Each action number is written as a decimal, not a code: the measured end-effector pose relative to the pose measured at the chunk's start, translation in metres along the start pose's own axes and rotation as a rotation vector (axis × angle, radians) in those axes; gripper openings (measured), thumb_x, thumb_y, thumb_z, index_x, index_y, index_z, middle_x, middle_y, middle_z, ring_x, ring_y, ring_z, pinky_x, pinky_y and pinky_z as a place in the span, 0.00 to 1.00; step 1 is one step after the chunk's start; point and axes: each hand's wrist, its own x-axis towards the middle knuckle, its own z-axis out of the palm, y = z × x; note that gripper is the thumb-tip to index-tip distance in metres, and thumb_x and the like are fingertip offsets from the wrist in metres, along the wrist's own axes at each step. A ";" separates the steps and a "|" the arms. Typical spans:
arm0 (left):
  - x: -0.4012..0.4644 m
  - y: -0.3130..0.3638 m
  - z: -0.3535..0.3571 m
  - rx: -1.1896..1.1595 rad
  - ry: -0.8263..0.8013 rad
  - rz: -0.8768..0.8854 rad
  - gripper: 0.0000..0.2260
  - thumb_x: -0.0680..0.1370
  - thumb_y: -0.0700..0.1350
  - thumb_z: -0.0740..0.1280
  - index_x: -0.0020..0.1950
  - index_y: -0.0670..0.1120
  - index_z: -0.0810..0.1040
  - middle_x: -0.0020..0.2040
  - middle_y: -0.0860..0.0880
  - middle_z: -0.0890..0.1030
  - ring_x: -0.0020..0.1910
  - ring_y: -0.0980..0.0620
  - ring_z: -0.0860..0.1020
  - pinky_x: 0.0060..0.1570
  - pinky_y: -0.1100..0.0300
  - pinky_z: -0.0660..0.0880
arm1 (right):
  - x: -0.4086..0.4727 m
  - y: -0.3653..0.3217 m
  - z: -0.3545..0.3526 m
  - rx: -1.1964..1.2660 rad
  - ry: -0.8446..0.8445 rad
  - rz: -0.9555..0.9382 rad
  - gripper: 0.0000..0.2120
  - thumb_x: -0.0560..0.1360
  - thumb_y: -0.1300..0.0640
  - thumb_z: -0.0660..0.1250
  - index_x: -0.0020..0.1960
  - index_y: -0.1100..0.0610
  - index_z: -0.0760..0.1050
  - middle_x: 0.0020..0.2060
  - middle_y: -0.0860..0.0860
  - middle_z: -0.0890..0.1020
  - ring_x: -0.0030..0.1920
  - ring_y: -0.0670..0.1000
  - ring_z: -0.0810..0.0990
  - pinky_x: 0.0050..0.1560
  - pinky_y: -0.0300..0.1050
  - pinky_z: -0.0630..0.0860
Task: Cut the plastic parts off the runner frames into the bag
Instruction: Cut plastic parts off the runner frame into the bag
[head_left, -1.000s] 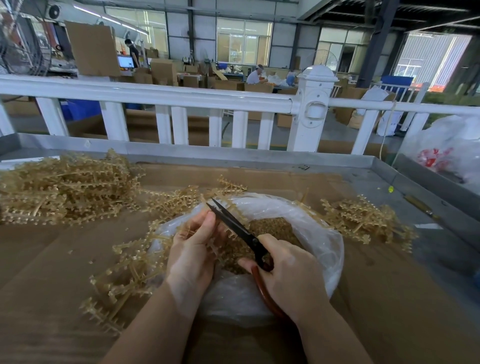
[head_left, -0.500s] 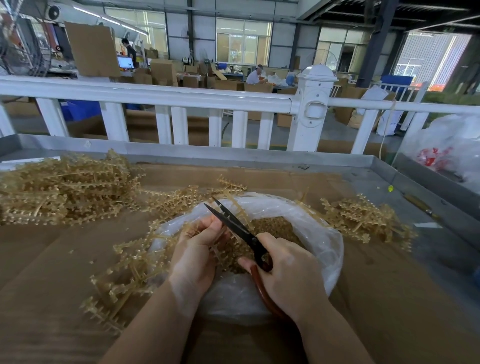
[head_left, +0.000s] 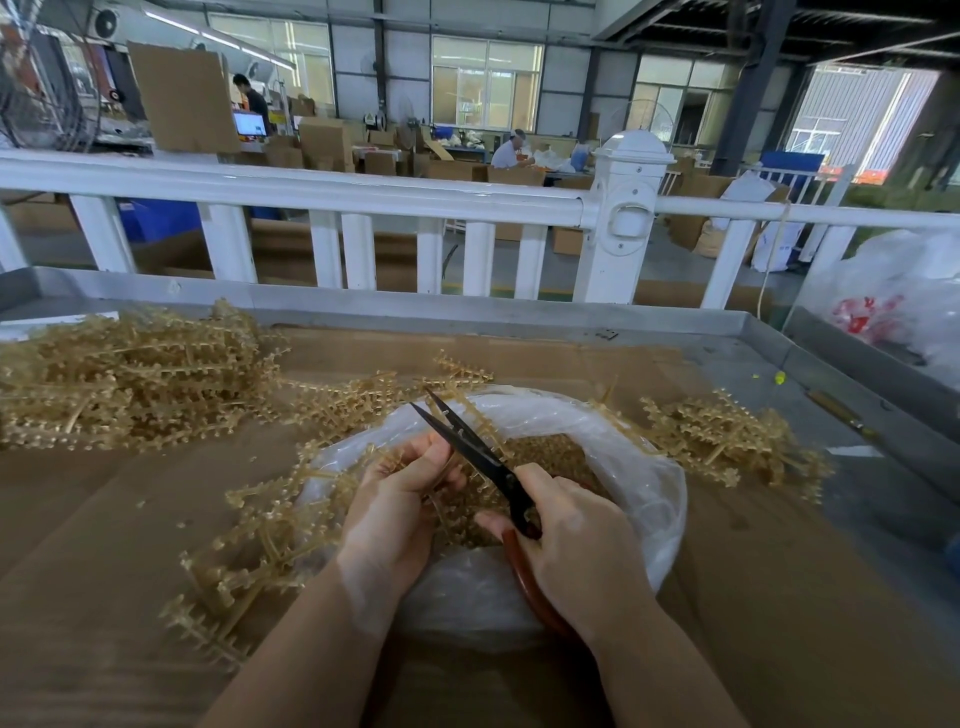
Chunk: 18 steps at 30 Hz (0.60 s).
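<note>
Left hand (head_left: 395, 499) pinches a runner frame (head_left: 291, 525) over the bag (head_left: 654, 499) at frame centre so parts drop in; right hand (head_left: 576, 540) grips open scissors (head_left: 467, 441).

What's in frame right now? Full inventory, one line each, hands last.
runner frames: many, translucent tan, large heap far left, smaller heaps at the bag's left and right.
bag: one, clear plastic, centre of the table, mouth open.
cut parts: many, tan, inside the bag.
scissors: one, black blades slightly apart, red-brown handle, over the bag.
cardboard sheet: one, brown, covering the table.
table rim: one, grey metal, far edge.
fence: one, white, behind the table.
left hand: one, holds a frame over the bag.
right hand: one, grips the scissors handle.
</note>
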 end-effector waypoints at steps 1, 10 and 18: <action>-0.001 0.000 0.001 0.002 0.001 0.000 0.04 0.67 0.41 0.68 0.39 0.41 0.78 0.32 0.48 0.77 0.34 0.52 0.74 0.43 0.58 0.71 | 0.000 0.000 0.000 0.005 -0.009 0.002 0.16 0.73 0.39 0.64 0.48 0.51 0.76 0.32 0.45 0.78 0.32 0.45 0.76 0.33 0.34 0.70; -0.004 -0.001 0.004 0.021 0.065 0.006 0.03 0.75 0.37 0.67 0.46 0.39 0.78 0.49 0.36 0.78 0.51 0.40 0.74 0.64 0.39 0.69 | 0.000 0.000 0.000 0.021 -0.013 0.001 0.19 0.74 0.38 0.61 0.49 0.52 0.76 0.34 0.46 0.80 0.33 0.47 0.78 0.33 0.39 0.75; -0.006 -0.001 0.007 0.051 0.084 0.041 0.05 0.71 0.39 0.69 0.44 0.38 0.78 0.52 0.33 0.77 0.50 0.38 0.75 0.63 0.36 0.70 | 0.000 -0.002 0.000 -0.002 0.027 0.001 0.18 0.73 0.38 0.63 0.47 0.53 0.77 0.31 0.46 0.79 0.30 0.46 0.77 0.31 0.37 0.72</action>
